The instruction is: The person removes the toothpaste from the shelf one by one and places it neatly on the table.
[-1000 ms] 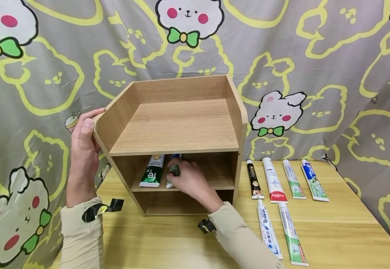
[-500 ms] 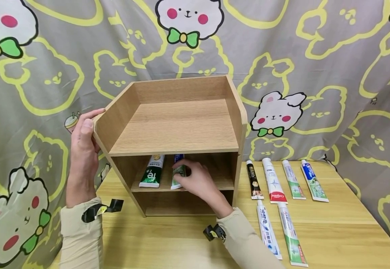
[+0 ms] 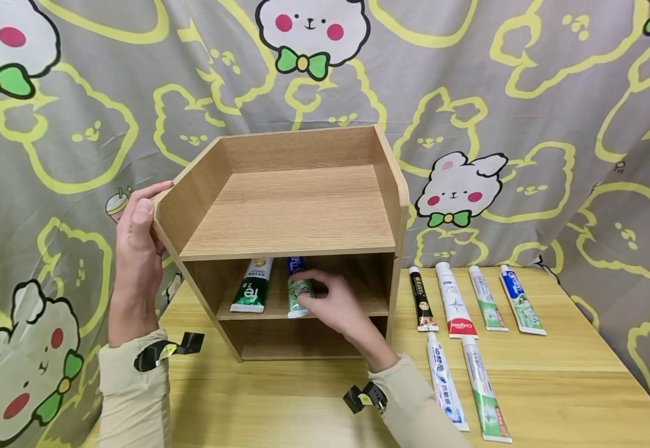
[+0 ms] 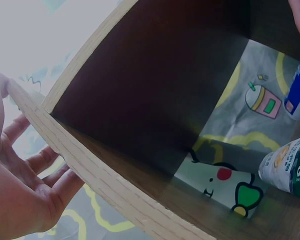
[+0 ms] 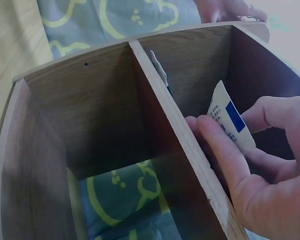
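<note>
A small wooden shelf unit (image 3: 291, 252) stands on the table. My left hand (image 3: 141, 261) grips the edge of its left side panel, thumb in front and fingers behind, as the left wrist view (image 4: 27, 187) also shows. Inside the middle compartment, my right hand (image 3: 336, 305) pinches a blue-and-green toothpaste tube (image 3: 298, 308) between thumb and fingers. In the right wrist view, the tube's flat end (image 5: 229, 120) tilts up from the board. A dark green and white toothpaste tube (image 3: 250, 291) lies to its left in that compartment.
Right of the shelf, several toothpaste tubes lie on the table, among them a black one (image 3: 423, 302), a white-and-red one (image 3: 456, 305) and a blue-and-green one (image 3: 522, 302). Nearer lie a white-and-blue tube (image 3: 446, 382) and a white-and-green tube (image 3: 487, 392). A patterned curtain (image 3: 470, 93) hangs behind.
My right hand has shifted right and slightly nearer, and the blue-and-green tube has moved a little right with it. The left hand stays on the panel.
</note>
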A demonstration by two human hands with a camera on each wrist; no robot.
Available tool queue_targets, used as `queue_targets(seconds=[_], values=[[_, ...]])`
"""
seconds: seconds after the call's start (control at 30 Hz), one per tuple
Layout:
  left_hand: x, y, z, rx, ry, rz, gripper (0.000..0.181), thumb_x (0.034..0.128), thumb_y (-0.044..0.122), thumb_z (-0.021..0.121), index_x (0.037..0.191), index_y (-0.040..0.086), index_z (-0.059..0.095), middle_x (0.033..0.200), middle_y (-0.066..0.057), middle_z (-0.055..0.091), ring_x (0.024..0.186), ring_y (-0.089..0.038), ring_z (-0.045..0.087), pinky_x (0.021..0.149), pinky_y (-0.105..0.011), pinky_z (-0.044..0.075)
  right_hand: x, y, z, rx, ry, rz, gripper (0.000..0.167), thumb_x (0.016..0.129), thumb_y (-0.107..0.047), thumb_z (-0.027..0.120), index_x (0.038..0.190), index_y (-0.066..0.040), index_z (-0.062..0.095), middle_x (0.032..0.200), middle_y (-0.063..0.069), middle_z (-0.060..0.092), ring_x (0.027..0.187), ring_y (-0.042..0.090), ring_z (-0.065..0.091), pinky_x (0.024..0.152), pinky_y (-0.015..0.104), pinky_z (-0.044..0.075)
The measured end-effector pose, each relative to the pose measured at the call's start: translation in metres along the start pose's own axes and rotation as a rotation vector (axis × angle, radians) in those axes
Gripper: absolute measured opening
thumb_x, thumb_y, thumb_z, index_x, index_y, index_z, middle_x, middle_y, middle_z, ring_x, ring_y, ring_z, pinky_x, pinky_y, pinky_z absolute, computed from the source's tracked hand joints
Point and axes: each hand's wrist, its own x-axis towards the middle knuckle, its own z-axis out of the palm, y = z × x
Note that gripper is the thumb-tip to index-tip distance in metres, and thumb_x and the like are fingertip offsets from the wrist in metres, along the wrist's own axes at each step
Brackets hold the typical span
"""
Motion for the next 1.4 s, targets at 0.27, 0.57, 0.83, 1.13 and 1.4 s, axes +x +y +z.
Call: queue_targets(seconds=[0.27, 0.57, 0.83, 1.13, 1.4], values=[[0.001, 0.001, 0.0, 0.005, -0.001, -0.01, 0.044, 0.0995, 0.03, 0.051, 0.135, 0.006, 0.064, 0.125, -0.019, 0.055, 0.102, -0.031, 0.055, 0.073, -0.034, 0.05, -0.011, 0.002, 0.0, 0.072, -0.056, -0.051, 0.041, 0.091, -0.002, 0.065, 0.13, -0.011, 0.069, 0.12, 0.016, 0.064, 0.09, 0.019, 0.069, 0.068, 0.033, 0.056], [0.0, 0.0, 0.0, -0.004, 0.002, -0.003, 0.045, 0.0991, 0.029, 0.051, 0.135, 0.006, 0.064, 0.125, -0.021, 0.054, 0.102, -0.032, 0.055, 0.073, -0.035, 0.051, -0.024, 0.006, -0.002, 0.186, -0.122, -0.119, 0.047, 0.092, -0.002, 0.068, 0.139, -0.007, 0.062, 0.119, 0.019, 0.06, 0.099, 0.022, 0.069, 0.073, 0.029, 0.057], [0.0, 0.001, -0.001, -0.011, -0.004, 0.0, 0.044, 0.0997, 0.029, 0.051, 0.135, 0.005, 0.064, 0.125, -0.02, 0.054, 0.102, -0.032, 0.055, 0.073, -0.035, 0.052, -0.036, 0.005, -0.002, 0.244, -0.149, -0.126, 0.05, 0.092, -0.002, 0.07, 0.14, -0.012, 0.062, 0.128, 0.016, 0.059, 0.104, 0.024, 0.068, 0.077, 0.032, 0.058], [0.0, 0.0, 0.001, 0.004, -0.014, -0.002, 0.044, 0.1003, 0.029, 0.05, 0.135, 0.006, 0.064, 0.127, -0.019, 0.054, 0.103, -0.032, 0.055, 0.073, -0.034, 0.052, -0.048, 0.01, 0.002, 0.227, -0.13, -0.13, 0.052, 0.09, -0.001, 0.072, 0.141, -0.011, 0.062, 0.141, 0.015, 0.056, 0.115, 0.028, 0.066, 0.082, 0.035, 0.059], [0.0, 0.0, 0.001, 0.002, 0.003, -0.003, 0.043, 0.1, 0.029, 0.051, 0.134, 0.006, 0.065, 0.125, -0.02, 0.055, 0.101, -0.032, 0.055, 0.073, -0.035, 0.05, -0.057, 0.015, 0.006, 0.235, -0.129, -0.137, 0.059, 0.087, 0.006, 0.073, 0.143, -0.01, 0.061, 0.139, 0.016, 0.058, 0.112, 0.029, 0.066, 0.08, 0.036, 0.06]])
